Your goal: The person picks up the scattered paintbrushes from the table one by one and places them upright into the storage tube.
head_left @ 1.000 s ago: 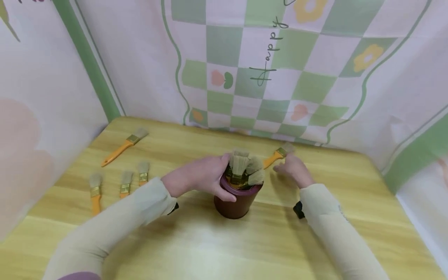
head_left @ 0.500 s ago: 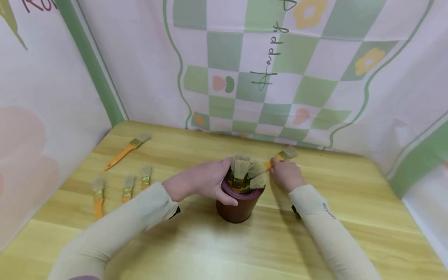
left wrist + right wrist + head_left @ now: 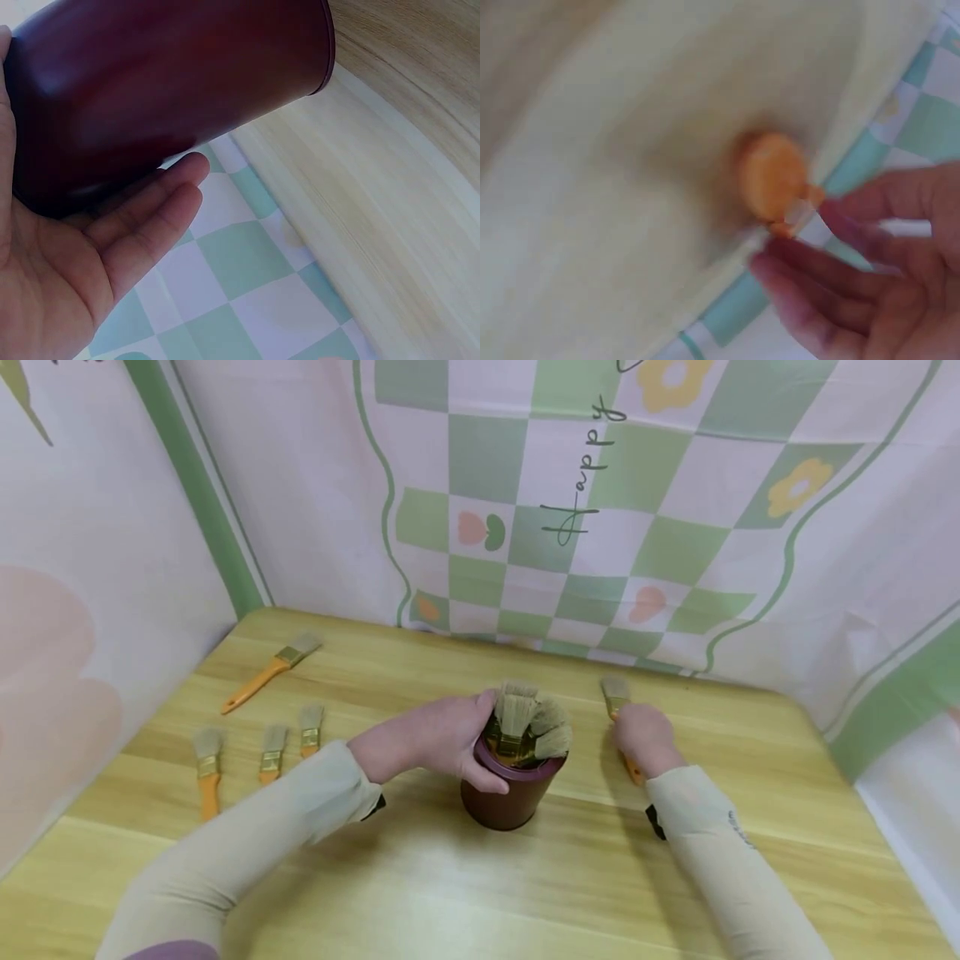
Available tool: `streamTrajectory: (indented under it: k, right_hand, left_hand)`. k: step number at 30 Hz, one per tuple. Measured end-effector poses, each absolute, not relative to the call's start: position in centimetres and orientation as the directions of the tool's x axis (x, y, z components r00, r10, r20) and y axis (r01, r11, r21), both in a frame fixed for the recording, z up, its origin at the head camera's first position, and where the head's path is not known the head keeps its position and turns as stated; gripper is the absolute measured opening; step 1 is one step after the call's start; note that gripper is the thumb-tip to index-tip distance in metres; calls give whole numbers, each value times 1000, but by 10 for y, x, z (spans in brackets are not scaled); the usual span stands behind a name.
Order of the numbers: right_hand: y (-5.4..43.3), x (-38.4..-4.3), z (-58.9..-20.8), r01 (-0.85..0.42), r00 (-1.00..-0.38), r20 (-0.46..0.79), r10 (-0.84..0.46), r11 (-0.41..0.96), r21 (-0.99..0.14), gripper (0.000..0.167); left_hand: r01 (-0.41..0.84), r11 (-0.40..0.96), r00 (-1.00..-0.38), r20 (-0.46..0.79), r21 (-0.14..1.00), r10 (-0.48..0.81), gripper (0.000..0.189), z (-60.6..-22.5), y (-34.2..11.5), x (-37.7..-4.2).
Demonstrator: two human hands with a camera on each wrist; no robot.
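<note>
Head: left grip (image 3: 452, 741) holds cup (image 3: 501, 803), right grip (image 3: 647, 741) paintbrush (image 3: 616, 692).

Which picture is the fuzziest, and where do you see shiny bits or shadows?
Right wrist view: fuzziest, with the orange brush handle smeary and the right hand a bit blurry; left wrist view: clearer, with a soft shine on the dark red cup; head view: pale glare on the table, a soft shadow beside the right sleeve.
</note>
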State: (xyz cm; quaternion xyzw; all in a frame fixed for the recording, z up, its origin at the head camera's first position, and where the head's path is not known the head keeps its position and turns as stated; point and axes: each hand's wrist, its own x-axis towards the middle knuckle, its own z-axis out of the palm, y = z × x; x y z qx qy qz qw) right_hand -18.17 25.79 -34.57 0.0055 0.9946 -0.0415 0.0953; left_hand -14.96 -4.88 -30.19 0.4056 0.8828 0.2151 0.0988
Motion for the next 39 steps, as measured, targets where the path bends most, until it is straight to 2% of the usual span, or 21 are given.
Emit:
streamTrajectory:
  k: [5, 15, 24, 29, 39]
  right_hand:
    - [264, -187, -352, 127, -984, -139, 111, 986, -108, 36]
    - [266, -188, -365, 131, -981, -159, 107, 980, -152, 34]
    - [268, -188, -356, 130, -987, -115, 116, 984, -120, 35]
    - [269, -189, -354, 145, -986, -95, 136, 985, -92, 30]
    - [276, -188, -355, 156, -982, -119, 145, 984, -89, 30]
  left_hand:
    - [678, 587, -652, -5, 442, 758, 106, -300, -48, -149]
    - [686, 583, -650, 7, 435, 760, 104, -306, -54, -142]
    - [682, 574, -649, 15, 453, 761, 103, -304, -49, -146]
    - [685, 572, -653, 33, 452, 757, 104, -302, -51, -146]
    - [694, 571, -644, 23, 439, 765, 107, -301, -50, -147]
